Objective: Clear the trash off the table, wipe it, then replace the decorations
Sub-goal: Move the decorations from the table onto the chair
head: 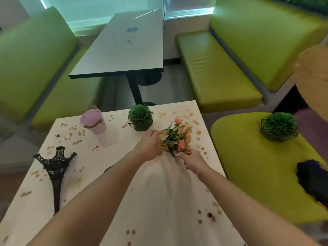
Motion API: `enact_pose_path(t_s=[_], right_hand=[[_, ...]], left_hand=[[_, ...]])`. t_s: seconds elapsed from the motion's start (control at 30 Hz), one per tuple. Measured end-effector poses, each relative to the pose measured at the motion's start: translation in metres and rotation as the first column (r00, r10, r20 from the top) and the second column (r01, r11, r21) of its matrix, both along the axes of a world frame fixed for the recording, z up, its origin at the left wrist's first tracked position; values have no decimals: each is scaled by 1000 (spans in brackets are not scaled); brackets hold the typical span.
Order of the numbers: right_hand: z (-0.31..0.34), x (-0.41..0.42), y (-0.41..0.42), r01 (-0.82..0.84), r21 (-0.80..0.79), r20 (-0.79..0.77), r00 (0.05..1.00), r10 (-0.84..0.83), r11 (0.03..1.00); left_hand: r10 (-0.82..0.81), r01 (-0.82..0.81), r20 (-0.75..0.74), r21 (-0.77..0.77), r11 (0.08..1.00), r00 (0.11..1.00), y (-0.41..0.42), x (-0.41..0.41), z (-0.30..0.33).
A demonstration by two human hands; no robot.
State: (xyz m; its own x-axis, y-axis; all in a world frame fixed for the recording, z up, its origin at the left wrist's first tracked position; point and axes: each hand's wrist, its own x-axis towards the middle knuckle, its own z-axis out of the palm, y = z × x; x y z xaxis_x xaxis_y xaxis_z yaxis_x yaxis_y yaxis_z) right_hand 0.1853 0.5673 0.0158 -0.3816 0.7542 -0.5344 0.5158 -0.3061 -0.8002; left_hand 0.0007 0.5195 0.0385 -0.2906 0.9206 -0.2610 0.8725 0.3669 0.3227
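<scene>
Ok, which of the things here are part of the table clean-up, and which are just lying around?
Part of the job:
- flower bunch, held by left hand and right hand
- pink bucket
- caged green plant
- tower model
- stained white table

Just lying about:
- grey table
- dark object on the green seat

A café or casual eatery, by the look of it. Lime-green padded booth seats (218,75) flank a grey pedestal table (122,50) at twelve o'clock. The near white bench (159,201) is spattered with brown sauce stains (210,216) and carries small centrepieces such as a faux plant ball (140,118).
</scene>
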Motion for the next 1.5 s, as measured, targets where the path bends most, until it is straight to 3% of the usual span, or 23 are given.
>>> enact_pose_path(t_s=[0.1, 0.33, 0.43, 0.53, 0.67, 0.77, 0.87, 0.93, 1.0, 1.07, 1.2, 1.37, 1.5], right_hand=[[-8, -18, -3, 74, 19, 18, 997, -74, 997], [-19, -31, -10, 167, 70, 10, 986, -168, 983], [-23, -29, -14, 185, 70, -8, 983, -184, 980], [-26, -26, -20, 202, 67, -14, 979, -202, 977], [-28, -21, -31, 210, 76, -25, 978, -208, 975], [-23, -19, -38, 232, 118, -78, 971, -224, 966], [-11, -21, -45, 294, 165, -65, 956, -287, 942], [-1, -24, -46, 291, 170, -81, 956, -281, 941], [12, -30, -43, 224, 150, -90, 973, -212, 963], [27, -39, -41, 142, 137, -111, 986, -127, 980], [62, -60, -46, 39, 139, -218, 976, -8, 990], [96, -100, -55, -87, 209, -280, 949, 145, 974], [110, -142, -66, -137, 179, -355, 914, 194, 974]], left_hand=[[-138, 129, -172, -64, 990, 975, 10, -9, -18], [-235, 202, -488, -120, 972, 841, 36, -14, -42], [-180, 187, -493, -35, 982, 851, 34, -22, -51], [-96, 147, -422, 89, 985, 901, 26, -28, -56], [-50, 94, -322, 122, 988, 945, 11, -24, -52], [145, -136, -63, 126, 983, 987, -4, -20, -40], [386, -443, 364, 87, 892, 848, -17, -13, -27], [409, -558, 621, 57, 828, 669, -22, -8, -15], [355, -603, 770, 48, 796, 530, -27, -6, 0], [303, -601, 822, 58, 797, 481, -37, -4, 13], [265, -560, 814, 88, 824, 517, -58, -11, 34], [246, -635, 849, 129, 762, 467, -85, -45, 66], [247, -653, 822, 187, 734, 513, -108, -87, 84]])
